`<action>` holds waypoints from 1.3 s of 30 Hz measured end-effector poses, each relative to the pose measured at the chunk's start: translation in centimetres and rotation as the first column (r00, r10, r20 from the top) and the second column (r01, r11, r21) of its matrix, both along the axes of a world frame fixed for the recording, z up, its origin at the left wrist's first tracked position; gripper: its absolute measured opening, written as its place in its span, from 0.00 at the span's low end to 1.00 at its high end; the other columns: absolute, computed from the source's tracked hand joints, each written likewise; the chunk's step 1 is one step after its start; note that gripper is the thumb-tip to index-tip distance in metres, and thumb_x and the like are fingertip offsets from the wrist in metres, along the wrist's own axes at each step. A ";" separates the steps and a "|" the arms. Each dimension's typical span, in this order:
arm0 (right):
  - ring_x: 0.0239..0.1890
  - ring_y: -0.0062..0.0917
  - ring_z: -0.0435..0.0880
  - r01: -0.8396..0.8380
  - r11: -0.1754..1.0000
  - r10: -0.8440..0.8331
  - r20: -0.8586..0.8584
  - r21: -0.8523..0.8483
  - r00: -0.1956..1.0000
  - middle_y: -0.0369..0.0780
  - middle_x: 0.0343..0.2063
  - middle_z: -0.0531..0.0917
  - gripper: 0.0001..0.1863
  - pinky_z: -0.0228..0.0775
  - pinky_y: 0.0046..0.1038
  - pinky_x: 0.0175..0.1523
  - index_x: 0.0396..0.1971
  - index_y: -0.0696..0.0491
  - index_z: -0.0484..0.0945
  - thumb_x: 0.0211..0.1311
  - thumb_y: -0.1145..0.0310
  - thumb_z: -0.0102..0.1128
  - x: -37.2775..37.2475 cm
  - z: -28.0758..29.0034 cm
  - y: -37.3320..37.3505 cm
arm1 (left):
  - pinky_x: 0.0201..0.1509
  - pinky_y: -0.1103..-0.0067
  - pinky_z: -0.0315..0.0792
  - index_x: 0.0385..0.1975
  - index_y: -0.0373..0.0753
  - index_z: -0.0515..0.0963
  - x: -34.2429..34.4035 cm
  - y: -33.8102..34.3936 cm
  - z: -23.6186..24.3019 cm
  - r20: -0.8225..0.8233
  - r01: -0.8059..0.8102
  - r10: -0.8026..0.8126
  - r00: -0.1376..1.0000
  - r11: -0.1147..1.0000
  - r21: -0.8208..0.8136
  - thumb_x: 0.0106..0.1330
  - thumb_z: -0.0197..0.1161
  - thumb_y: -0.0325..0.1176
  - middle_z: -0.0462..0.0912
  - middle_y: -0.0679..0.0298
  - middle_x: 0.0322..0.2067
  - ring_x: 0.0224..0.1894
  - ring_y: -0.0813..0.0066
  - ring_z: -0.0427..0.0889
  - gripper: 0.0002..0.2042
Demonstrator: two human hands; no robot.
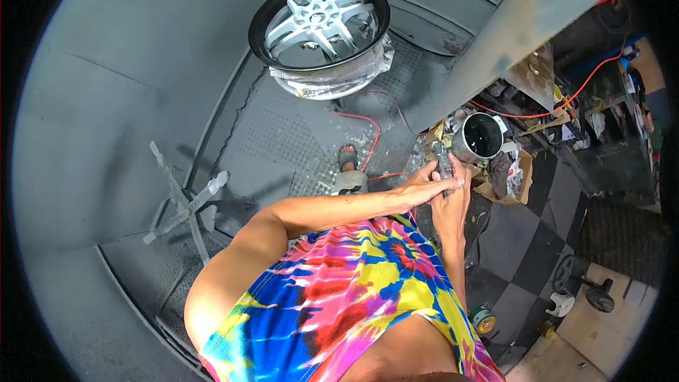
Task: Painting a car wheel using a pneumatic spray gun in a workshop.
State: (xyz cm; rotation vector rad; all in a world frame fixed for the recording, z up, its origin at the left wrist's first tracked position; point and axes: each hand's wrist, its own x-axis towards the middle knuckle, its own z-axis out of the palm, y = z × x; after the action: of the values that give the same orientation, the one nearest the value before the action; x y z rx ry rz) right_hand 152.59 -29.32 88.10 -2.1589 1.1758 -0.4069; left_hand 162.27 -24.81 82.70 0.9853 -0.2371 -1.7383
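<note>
Both my hands meet ahead of me, right of centre, around a grey metal spray gun [443, 160]. My right hand [453, 201] is closed round its lower part. Across from the left comes my left hand [423, 187], its fingers bent against the gun and its thumb reaching toward my right hand. Just beyond them is an uncovered silver cup [462, 150], dark inside; it appears joined to the gun, though the joint is hard to see. My fingers hide much of the gun.
A silver-spoked wheel [320, 18] with a black rim sits ahead, its lower part wrapped. A wrapped cross-shaped stand [185, 205] is at left. A red hose [373, 126] crosses the floor near my foot. Cluttered shelves [598, 117] and a cardboard box [525, 178] lie right.
</note>
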 end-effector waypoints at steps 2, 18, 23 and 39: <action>0.53 0.46 0.78 0.003 0.995 -0.006 0.034 0.104 0.999 0.51 0.50 0.74 0.23 0.72 0.38 0.54 0.60 0.59 0.71 0.66 0.73 0.60 0.1 0.0 0.3 | 0.35 0.85 0.65 0.58 0.44 0.70 0.1 0.3 0.1 -0.055 -0.024 0.027 0.998 0.998 0.054 0.63 0.71 0.47 0.75 0.74 0.36 0.37 0.89 0.70 0.28; 0.47 0.51 0.80 -0.044 0.998 0.049 0.178 -0.035 0.983 0.54 0.47 0.78 0.25 0.74 0.42 0.48 0.63 0.55 0.68 0.67 0.71 0.59 0.3 -2.1 1.3 | 0.48 0.79 0.72 0.60 0.38 0.69 1.7 2.2 -0.2 0.142 -0.074 0.085 0.986 0.994 -0.081 0.68 0.65 0.45 0.79 0.65 0.43 0.47 0.77 0.77 0.26; 0.53 0.48 0.80 0.023 0.994 -0.043 0.182 0.109 0.982 0.54 0.52 0.78 0.23 0.73 0.40 0.55 0.61 0.57 0.69 0.68 0.72 0.59 -1.3 -1.8 2.6 | 0.43 0.66 0.75 0.49 0.28 0.73 4.8 3.3 3.2 0.807 0.381 -0.151 0.571 0.919 -0.098 0.66 0.63 0.55 0.81 0.47 0.35 0.37 0.54 0.84 0.30; 0.50 0.49 0.80 -0.109 0.931 0.057 0.155 0.349 0.986 0.54 0.48 0.79 0.21 0.71 0.41 0.54 0.58 0.59 0.66 0.66 0.73 0.56 -2.3 -1.4 2.8 | 0.45 0.70 0.69 0.44 0.35 0.77 7.3 3.2 4.4 0.890 0.629 0.403 0.213 0.641 -0.441 0.56 0.62 0.28 0.74 0.61 0.40 0.43 0.63 0.75 0.15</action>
State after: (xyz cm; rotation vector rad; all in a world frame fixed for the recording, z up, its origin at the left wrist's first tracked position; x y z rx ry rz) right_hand 150.28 -26.48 86.68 -1.8253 0.9882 -0.2801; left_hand 169.52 -21.58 87.09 1.2534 -1.8634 -0.5770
